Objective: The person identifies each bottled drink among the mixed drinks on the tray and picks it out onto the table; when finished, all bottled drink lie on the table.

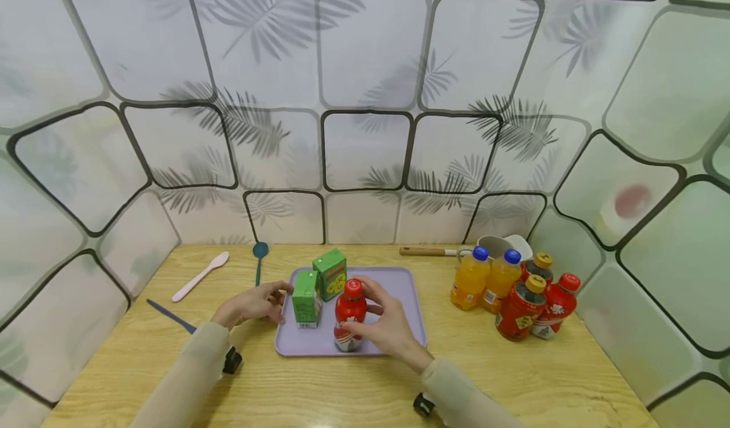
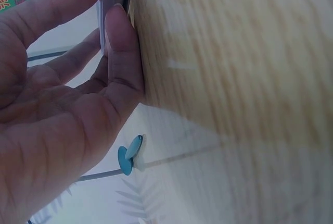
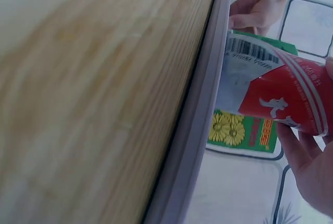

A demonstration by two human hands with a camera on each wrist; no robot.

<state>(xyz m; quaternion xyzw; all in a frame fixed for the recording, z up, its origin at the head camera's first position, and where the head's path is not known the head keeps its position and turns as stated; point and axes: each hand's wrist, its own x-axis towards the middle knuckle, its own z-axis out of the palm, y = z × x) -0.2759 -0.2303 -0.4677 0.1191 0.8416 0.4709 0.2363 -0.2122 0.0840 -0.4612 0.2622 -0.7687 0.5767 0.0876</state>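
Note:
A lilac tray (image 1: 393,282) lies on the wooden table with two green drink cartons, a front carton (image 1: 306,298) and a back carton (image 1: 331,274), standing on its left half. My left hand (image 1: 259,304) pinches the tray's left rim, its fingers on both sides of the edge in the left wrist view. With my right hand (image 1: 390,323) I grip a red drink bottle (image 1: 350,311) with a red cap, upright near the tray's front edge. Whether the bottle's base touches the tray is hard to tell. In the right wrist view, fingers curl round the bottle's label.
Two orange drink bottles (image 1: 471,279) and several red bottles (image 1: 520,309) stand at the right. Behind them is a pot (image 1: 493,245) with a wooden handle. A pink spoon (image 1: 199,277), a teal spoon (image 1: 259,260) and a dark blue utensil handle (image 1: 171,315) lie at the left.

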